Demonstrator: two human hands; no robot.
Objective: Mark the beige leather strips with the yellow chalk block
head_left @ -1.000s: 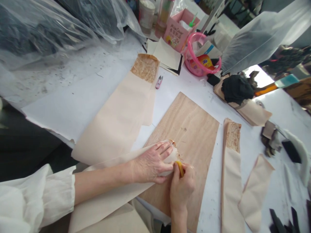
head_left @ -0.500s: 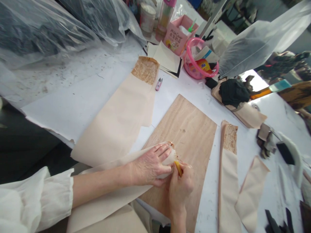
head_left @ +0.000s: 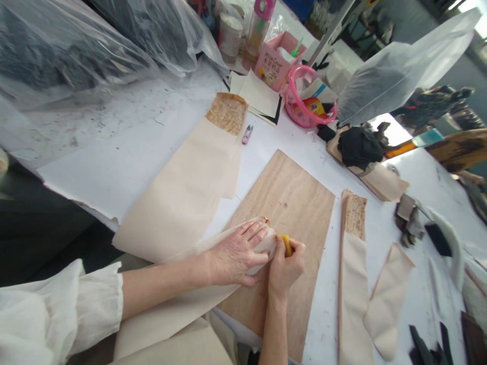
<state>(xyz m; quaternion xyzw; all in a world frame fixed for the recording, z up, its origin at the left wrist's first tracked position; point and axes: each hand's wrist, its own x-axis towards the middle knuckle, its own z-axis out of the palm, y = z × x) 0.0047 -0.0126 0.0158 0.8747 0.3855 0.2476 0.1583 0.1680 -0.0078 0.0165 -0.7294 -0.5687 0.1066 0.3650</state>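
My left hand point(head_left: 239, 257) lies flat on a long beige sheet of fabric or leather point(head_left: 182, 309), its fingers stretched out and pressing the sheet onto a wooden board point(head_left: 308, 203). Pinched in my right hand point(head_left: 285, 268) is a small yellow piece point(head_left: 287, 245); I cannot tell whether it is a sponge or a scraper. It sits at the sheet's right end, close to the left fingertips. That end has a brownish edge, mostly covered by my hands. Beyond the board, a wide beige piece point(head_left: 182, 177) with a brown-stained end lies on the table.
Pink thread snips point(head_left: 247, 135) lie behind the board. Further back stand a pink basket point(head_left: 292, 99), a pink box point(head_left: 272, 63) and a bottle point(head_left: 258, 33). Beige strips point(head_left: 353, 284) lie to the right. Plastic-covered bundles point(head_left: 68, 50) fill the back left of the white table point(head_left: 87, 167).
My right hand has moved slightly up and right with the yellow piece, which has turned in the fingers. My left hand stays pressed on the beige sheet. The camera view has shifted a little.
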